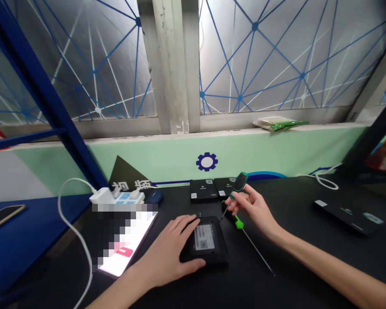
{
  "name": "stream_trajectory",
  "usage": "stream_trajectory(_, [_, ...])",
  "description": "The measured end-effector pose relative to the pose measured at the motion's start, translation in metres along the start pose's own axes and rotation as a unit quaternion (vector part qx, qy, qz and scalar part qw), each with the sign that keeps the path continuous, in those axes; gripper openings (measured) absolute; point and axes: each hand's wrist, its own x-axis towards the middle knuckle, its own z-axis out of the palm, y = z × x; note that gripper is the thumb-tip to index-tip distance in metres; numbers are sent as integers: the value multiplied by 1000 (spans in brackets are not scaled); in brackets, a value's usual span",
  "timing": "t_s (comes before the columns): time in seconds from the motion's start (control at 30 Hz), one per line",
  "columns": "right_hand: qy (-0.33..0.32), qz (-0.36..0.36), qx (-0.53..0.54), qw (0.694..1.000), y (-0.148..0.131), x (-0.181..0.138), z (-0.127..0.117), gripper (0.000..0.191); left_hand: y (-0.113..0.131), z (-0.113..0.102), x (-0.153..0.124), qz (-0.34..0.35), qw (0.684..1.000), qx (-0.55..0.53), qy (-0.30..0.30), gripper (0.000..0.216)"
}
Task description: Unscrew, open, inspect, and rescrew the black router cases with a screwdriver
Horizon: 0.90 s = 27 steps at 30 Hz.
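Two bare hands worked at a black desk [302, 257]. The left hand [167, 253] lay flat, fingers spread, pressing on a small black box [209, 240] lying label-up near the desk's front edge. The right hand [255, 208] pinched a green-handled screwdriver [236, 189] between fingertips, its tip angled down toward the box's far corner. A second screwdriver [254, 245] lay just beside the box. A light pinch could let the tip slip and scratch the casing; the loose tool could roll underfoot of the wrist.

Daylight glows through the frosted window [116, 60]; dim desk; edges bend; phone screen [128, 240] glares.
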Motion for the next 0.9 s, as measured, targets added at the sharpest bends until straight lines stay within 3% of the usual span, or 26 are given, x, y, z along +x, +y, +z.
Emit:
stream_trajectory(0.2, [27, -17, 9, 999, 5, 0, -1, 45, 0, -1, -1, -4, 1000, -5, -6, 77])
stream_trajectory(0.4, [17, -25, -27, 999, 4, 0, -1, 34, -1, -1, 0, -8, 1000, -6, -12, 78])
stream_trajectory(0.9, [16, -36, -23, 999, 12, 1, 1, 38, -2, 1, 1, 0, 1000, 2, -29, 79])
